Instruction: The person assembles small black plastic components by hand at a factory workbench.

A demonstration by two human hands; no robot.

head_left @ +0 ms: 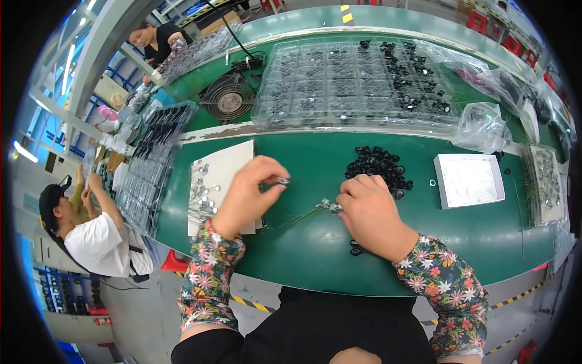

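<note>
A small silvery round part (282,181) is pinched between the thumb and forefinger of my left hand (253,193), raised over the edge of a pale board (233,159). On that board lie several silvery parts with thin wires (202,193). My right hand (371,209) rests low over the green table, its fingers closed at the heads of a few silvery wired parts (327,205). Their thin greenish wires trail left across the table. Just beyond my right hand is a heap of small black ring-shaped parts (377,162), and a few more black pieces lie below that hand.
A white box (470,180) with small clear pieces stands right of the heap. Farther right is a stack of wired parts (541,182). Clear compartment trays (357,79), a fan (227,98) and plastic bags (483,127) line the back. Two people work at the left.
</note>
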